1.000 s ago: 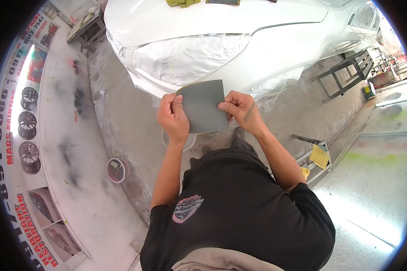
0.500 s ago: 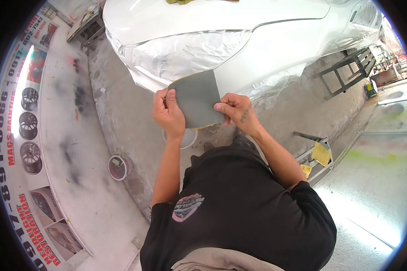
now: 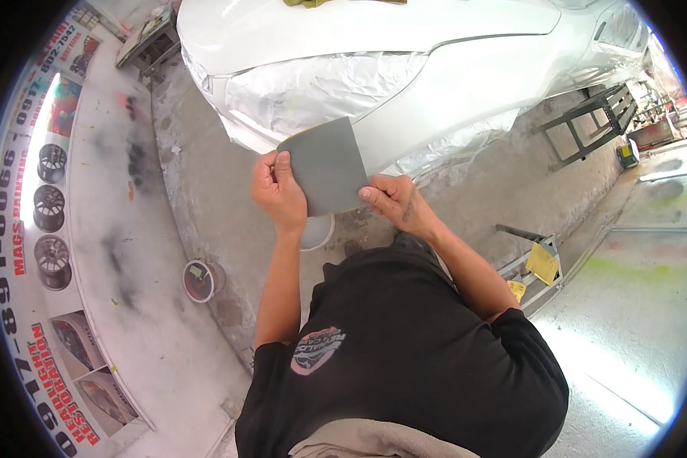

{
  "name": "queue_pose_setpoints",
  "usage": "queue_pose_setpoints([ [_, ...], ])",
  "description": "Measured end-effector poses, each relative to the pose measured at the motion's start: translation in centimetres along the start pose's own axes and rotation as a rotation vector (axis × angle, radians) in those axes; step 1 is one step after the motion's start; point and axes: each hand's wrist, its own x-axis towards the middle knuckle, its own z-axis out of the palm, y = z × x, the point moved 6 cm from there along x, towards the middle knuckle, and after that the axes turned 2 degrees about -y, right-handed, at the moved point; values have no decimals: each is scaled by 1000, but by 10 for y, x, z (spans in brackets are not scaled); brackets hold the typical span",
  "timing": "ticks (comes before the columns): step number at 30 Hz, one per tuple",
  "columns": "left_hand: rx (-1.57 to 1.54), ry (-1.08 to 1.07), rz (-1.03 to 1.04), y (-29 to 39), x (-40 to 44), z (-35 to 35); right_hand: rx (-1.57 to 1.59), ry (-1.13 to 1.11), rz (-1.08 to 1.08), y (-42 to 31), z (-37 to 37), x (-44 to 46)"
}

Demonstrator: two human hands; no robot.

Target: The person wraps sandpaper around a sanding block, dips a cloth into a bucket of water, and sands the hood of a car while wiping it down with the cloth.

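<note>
A grey sheet of sandpaper [image 3: 328, 164] with a yellowish backing along its edge is held up in front of my chest. On its left side my left hand [image 3: 278, 187] grips it, thumb lying on the grey face and fingers curled behind. My right hand [image 3: 397, 200] pinches the lower right corner between thumb and fingers. Beyond the sheet stands a white car [image 3: 466, 84], its headlight area covered with masking film [image 3: 313, 88]. A white bucket [image 3: 317, 233] shows partly below the sheet, mostly hidden by it and my left hand.
Another bucket [image 3: 200, 282] stands on the floor at left, beside a wall with a printed banner [image 3: 34, 229]. To the right are a dark metal stand [image 3: 588, 126] and a frame holding yellow paper [image 3: 543, 263]. A greenish cloth [image 3: 305, 3] lies on the hood.
Both hands and the sandpaper have shifted slightly left. My right fingers now show less below the sheet's corner. Both hands keep their hold.
</note>
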Motion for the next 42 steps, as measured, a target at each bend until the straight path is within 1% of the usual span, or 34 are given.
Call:
queue_pose_setpoints([
  [2, -12, -10, -44, -4, -3, -1, -92, 40, -66, 4, -1, 0],
  [5, -26, -5, -85, -3, -7, 1, -74, 104, -133, 7, -1, -1],
  [8, -6, -47, -100, -6, -11, 3, 17, -2, -63, 2, -2, -2],
  [9, 5, -72, -102, -7, -12, 4, 20, 18, -71, 1, -3, -2],
  [12, -93, -87, -161, -6, -20, 9, 20, 53, -77, 0, -8, -1],
  [14, -66, -94, -136, -3, -22, 10, 6, 46, -48, 0, -11, -5],
  [17, -69, -142, -154, -4, -30, 13, 195, 81, -5, -8, -16, -3],
  [21, -79, -214, -146, -9, -46, 23, 140, 199, -17, -5, -28, 12],
  [23, -25, -218, -191, -3, -47, 23, 75, 244, -42, -6, -30, 10],
  [27, 2, -243, -233, -9, -50, 23, 158, 266, -56, 2, -35, 9],
  [29, 5, -298, -239, -5, -52, 25, 192, 271, -94, 1, -38, 12],
  [32, 9, -331, -191, -6, -55, 29, 258, 365, -158, 12, -40, 12],
  [33, 7, -335, -167, -5, -55, 31, 298, 387, -138, 15, -39, 12],
  [35, 29, -347, -186, -4, -56, 34, 375, 429, -99, 21, -41, 11],
  [38, 41, -385, -180, -12, -59, 36, 311, 365, -43, 38, -45, 9],
  [39, 42, -401, -171, -15, -60, 37, 354, 330, -31, 34, -45, 6],
  [42, 31, -453, -233, -12, -62, 43, 353, 433, -137, 31, -51, 7],
])
